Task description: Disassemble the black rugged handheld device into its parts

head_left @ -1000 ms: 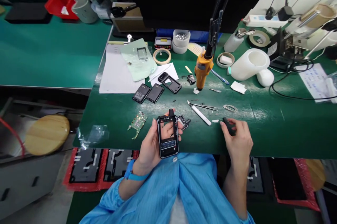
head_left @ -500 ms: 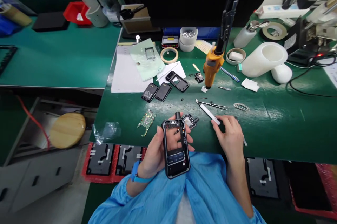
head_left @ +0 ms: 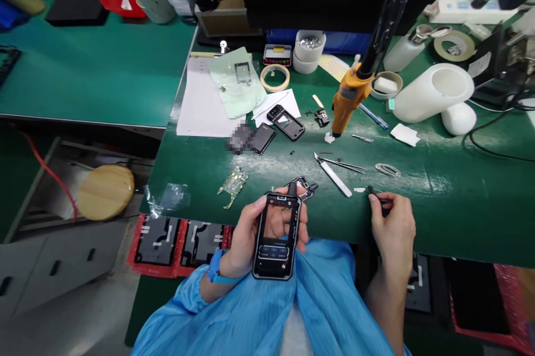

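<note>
My left hand point(head_left: 244, 233) is wrapped round a black handheld radio's front housing point(head_left: 275, 255), tilted upright, with an antenna stub on top and my fingers visible through its window. Close behind it lies a small black frame with a knob point(head_left: 308, 186). On the right, my right hand point(head_left: 393, 228) pinches a slim black tool point(head_left: 378, 195) at the bench surface; its exact kind is unclear. A small white strip point(head_left: 359, 190) lies by the tool's tip. Left of that rest a white-handled craft knife point(head_left: 335, 179) and metal tweezers point(head_left: 345, 165).
A green circuit board point(head_left: 234, 184) and a black rear housing point(head_left: 286, 122) lie on the green bench. An orange electric screwdriver point(head_left: 349, 97) hangs over the middle. White bottles point(head_left: 434, 91) stand at the right. Black panels in red wrap point(head_left: 159, 242) lie below the front edge.
My right hand has moved right, away from the craft knife, and now grips a slim black tool. The radio housing in my left hand has shifted slightly down and left.
</note>
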Action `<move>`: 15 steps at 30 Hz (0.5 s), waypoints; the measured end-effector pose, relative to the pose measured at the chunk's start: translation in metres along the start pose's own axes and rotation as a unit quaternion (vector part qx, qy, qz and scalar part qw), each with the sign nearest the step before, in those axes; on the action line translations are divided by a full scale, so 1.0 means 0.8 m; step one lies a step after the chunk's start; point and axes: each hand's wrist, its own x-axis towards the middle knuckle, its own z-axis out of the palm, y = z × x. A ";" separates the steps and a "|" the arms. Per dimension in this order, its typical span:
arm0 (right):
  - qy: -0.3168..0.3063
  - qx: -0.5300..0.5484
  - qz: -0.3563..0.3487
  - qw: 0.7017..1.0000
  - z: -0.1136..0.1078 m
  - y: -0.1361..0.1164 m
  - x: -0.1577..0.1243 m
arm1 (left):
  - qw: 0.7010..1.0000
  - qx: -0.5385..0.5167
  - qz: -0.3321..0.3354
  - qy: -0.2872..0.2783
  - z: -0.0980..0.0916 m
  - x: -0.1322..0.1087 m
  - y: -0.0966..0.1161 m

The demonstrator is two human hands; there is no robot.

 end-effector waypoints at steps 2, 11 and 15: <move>0.001 0.055 -0.001 0.998 -0.002 -0.011 -0.001 | 0.999 0.024 0.010 0.029 0.000 0.000 0.000; 0.055 0.366 -0.175 0.912 -0.018 -0.121 -0.019 | 0.991 0.116 0.045 0.054 -0.009 -0.002 -0.018; 0.099 0.348 -0.286 0.887 -0.053 -0.143 -0.025 | 0.990 0.134 0.038 0.035 -0.008 -0.008 -0.024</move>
